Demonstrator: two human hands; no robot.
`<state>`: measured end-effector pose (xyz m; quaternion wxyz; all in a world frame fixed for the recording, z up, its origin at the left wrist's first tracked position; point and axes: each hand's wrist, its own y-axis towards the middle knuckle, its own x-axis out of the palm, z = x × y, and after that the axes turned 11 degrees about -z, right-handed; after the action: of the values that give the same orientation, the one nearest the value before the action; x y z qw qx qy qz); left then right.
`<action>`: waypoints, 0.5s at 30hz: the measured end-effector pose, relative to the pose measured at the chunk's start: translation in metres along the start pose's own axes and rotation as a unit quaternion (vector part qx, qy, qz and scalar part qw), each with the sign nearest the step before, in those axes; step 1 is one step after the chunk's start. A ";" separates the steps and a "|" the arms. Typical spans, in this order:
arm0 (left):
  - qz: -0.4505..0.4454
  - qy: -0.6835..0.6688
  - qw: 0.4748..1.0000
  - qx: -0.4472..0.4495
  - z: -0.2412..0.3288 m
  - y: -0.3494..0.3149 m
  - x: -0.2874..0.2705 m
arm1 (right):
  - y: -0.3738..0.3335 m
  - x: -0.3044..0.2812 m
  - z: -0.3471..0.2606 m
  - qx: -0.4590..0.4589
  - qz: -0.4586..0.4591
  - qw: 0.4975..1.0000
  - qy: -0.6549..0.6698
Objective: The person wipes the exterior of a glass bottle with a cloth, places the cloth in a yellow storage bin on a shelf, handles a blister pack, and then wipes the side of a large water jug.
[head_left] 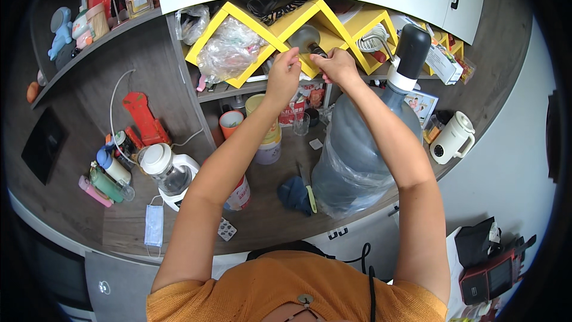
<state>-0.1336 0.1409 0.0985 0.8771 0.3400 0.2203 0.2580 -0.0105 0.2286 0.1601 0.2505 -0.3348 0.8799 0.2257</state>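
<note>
Right hand (338,67) grips dark-handled round object (305,36); left hand (284,74) just left, can't tell if holding; yellow lattice shelf (292,22) behind.

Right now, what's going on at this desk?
A person is reaching both bare hands up to the yellow zigzag shelf. The right hand appears to hold the dark end of a round grey object. The left hand is raised beside it, with nothing clearly visible in its fingers. Below, the big blue water bottle stands on the desk beside a green-handled knife.
</note>
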 end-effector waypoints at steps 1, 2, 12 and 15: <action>0.000 0.003 1.000 0.000 -0.002 0.000 0.000 | 0.000 0.000 0.001 -0.004 0.005 1.000 -0.007; 0.000 0.007 1.000 -0.001 -0.002 -0.001 0.000 | 0.000 0.000 0.002 -0.007 0.009 1.000 -0.014; -0.004 -0.063 0.996 -0.057 -0.003 -0.030 -0.011 | -0.006 -0.001 0.001 -0.032 0.023 0.994 -0.100; -0.020 -0.134 0.983 -0.125 0.025 -0.060 -0.014 | -0.028 -0.006 -0.001 -0.009 -0.025 0.996 -0.090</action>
<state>-0.1123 0.0825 0.0759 0.9393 0.2545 0.0739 0.2177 0.0128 0.2119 0.1578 0.3308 -0.3379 0.8430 0.2566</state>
